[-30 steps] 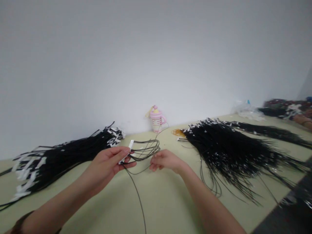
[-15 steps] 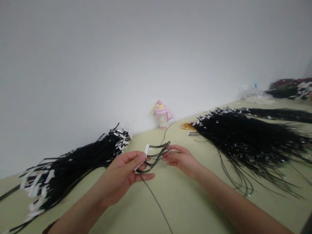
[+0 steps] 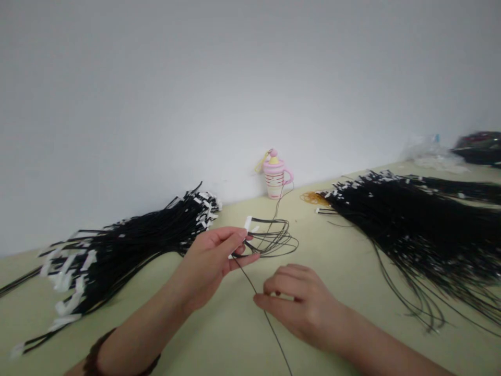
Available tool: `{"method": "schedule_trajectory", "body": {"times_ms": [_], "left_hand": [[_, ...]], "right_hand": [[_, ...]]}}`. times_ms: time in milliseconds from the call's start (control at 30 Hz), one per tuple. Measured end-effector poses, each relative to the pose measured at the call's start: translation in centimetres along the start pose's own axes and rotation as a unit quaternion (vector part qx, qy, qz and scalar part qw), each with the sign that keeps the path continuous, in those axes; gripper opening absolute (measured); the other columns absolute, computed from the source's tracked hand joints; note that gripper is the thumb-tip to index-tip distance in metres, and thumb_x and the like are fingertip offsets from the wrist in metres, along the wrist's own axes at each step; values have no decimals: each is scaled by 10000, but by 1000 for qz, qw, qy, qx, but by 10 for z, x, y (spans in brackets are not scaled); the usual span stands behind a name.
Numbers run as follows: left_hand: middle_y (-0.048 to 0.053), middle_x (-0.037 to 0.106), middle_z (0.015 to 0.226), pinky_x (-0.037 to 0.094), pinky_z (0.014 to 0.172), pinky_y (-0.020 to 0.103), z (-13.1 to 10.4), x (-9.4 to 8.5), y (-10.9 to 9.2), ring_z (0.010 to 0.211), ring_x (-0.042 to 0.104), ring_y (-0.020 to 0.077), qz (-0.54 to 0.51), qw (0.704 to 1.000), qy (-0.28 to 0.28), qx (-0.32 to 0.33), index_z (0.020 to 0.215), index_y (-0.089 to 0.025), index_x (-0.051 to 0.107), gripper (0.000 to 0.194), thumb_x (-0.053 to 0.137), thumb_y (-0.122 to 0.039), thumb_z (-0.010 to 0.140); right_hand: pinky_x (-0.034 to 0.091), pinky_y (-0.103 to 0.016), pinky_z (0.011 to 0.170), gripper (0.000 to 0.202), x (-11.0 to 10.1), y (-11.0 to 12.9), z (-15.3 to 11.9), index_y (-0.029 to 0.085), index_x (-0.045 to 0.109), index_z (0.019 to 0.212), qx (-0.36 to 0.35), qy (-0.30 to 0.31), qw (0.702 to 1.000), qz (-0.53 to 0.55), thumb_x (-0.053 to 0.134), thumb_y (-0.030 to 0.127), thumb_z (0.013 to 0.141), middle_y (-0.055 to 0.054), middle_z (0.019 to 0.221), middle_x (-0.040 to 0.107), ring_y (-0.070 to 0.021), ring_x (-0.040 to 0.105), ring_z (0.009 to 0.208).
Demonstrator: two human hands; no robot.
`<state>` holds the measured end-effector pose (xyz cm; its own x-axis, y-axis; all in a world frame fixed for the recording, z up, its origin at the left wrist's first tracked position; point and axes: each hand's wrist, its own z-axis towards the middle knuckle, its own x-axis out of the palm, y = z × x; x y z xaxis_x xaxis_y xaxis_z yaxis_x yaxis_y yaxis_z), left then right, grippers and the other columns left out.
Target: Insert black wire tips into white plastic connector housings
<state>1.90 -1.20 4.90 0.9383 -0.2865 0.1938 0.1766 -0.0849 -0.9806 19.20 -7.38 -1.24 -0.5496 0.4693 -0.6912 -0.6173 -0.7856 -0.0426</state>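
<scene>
My left hand (image 3: pixel 219 256) pinches a white strip-like end (image 3: pixel 248 223) of a small wire harness between thumb and fingers. The harness's thin black wires (image 3: pixel 289 235) curve out to the right in loops. One long thin dark wire (image 3: pixel 278 342) hangs from below my left fingers toward the front edge of the view. My right hand (image 3: pixel 301 303) is lower and to the right, fingers curled, with thumb and index fingertips closed together at this long wire. The exact contact is partly hidden by the thumb.
At left lies a heap of black wires with white ends (image 3: pixel 144 235). A larger black wire pile (image 3: pixel 410 224) spreads at right. A pink cup-shaped ornament (image 3: pixel 274 177) stands by the wall, near orange rings (image 3: pixel 313 198). A clear plastic bag (image 3: pixel 430 151) lies far right.
My right hand has left the looped wires and come down toward me, to the long wire. The loops have sprung open wider. My left hand keeps its hold. The view has shifted slightly.
</scene>
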Motion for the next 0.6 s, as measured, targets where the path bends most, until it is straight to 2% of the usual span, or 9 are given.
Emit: {"method": "schedule_trajectory", "body": {"times_ms": [100, 167, 200, 233, 267, 333, 367, 467, 600], "left_hand": [[34, 616, 743, 603, 787, 362, 2, -1, 1, 663, 521, 98, 2, 1000, -5, 4, 726, -108, 710, 137, 747, -240, 735], [33, 610, 713, 604, 777, 357, 7, -3, 3, 649, 529, 100, -4, 1000, -14, 5, 711, -101, 706, 117, 723, -210, 753], [34, 608, 702, 605, 770, 353, 10, -4, 4, 642, 532, 101, -8, 1000, -20, 4, 704, -97, 703, 107, 710, -188, 760], [37, 608, 700, 606, 767, 349, 13, -6, 5, 639, 535, 102, -12, 1000, -24, 3, 698, -94, 702, 103, 695, -167, 769], [41, 609, 703, 606, 766, 344, 16, -7, 6, 638, 536, 101, -15, 999, -30, 1, 691, -91, 700, 105, 680, -147, 777], [46, 614, 723, 607, 770, 344, 21, -11, 8, 635, 533, 95, -19, 999, -41, -5, 677, -90, 695, 131, 646, -112, 796], [46, 614, 731, 608, 772, 349, 23, -13, 8, 629, 529, 91, -21, 999, -45, -9, 670, -91, 692, 150, 628, -98, 806], [44, 612, 738, 610, 772, 359, 25, -16, 6, 610, 519, 82, -25, 998, -47, -18, 662, -93, 687, 179, 604, -79, 819], [57, 612, 727, 606, 781, 351, 21, -14, 3, 629, 545, 99, -21, 999, -31, -31, 674, -85, 690, 155, 620, -87, 812]], "right_hand": [[473, -298, 647, 141, -6, -7, 2, 178, 636, 998, -39, 21, 999, 29, 521, 138, 927, -40, 856, 695, -158, 600, 731], [497, -295, 689, 151, -8, -10, 4, 180, 641, 974, 1, -22, 997, 75, 514, 118, 918, -69, 940, 695, -167, 622, 813], [505, -290, 691, 149, -7, -12, 5, 183, 643, 964, 53, -63, 989, 126, 516, 124, 912, -74, 949, 689, -165, 626, 824], [507, -275, 664, 127, -6, -16, 6, 182, 649, 943, 133, -120, 963, 203, 534, 147, 902, -72, 915, 684, -156, 625, 787], [501, -253, 614, 92, -5, -21, 6, 178, 656, 906, 226, -185, 911, 291, 566, 188, 886, -64, 866, 676, -140, 613, 721], [455, -208, 505, 123, -4, -38, 5, 169, 659, 821, 388, -298, 760, 428, 652, 292, 824, -39, 780, 648, -96, 544, 582], [432, -190, 472, 174, -6, -50, 3, 166, 645, 775, 429, -338, 702, 456, 687, 335, 783, -34, 779, 638, -78, 513, 551], [390, -146, 423, 221, -20, -88, -7, 157, 618, 725, 470, -393, 642, 461, 752, 323, 669, -11, 717, 592, -43, 450, 502], [330, -121, 365, 183, -43, -118, -19, 157, 614, 689, 496, -458, 612, 412, 765, 230, 614, 23, 623, 545, -23, 377, 443]]}}
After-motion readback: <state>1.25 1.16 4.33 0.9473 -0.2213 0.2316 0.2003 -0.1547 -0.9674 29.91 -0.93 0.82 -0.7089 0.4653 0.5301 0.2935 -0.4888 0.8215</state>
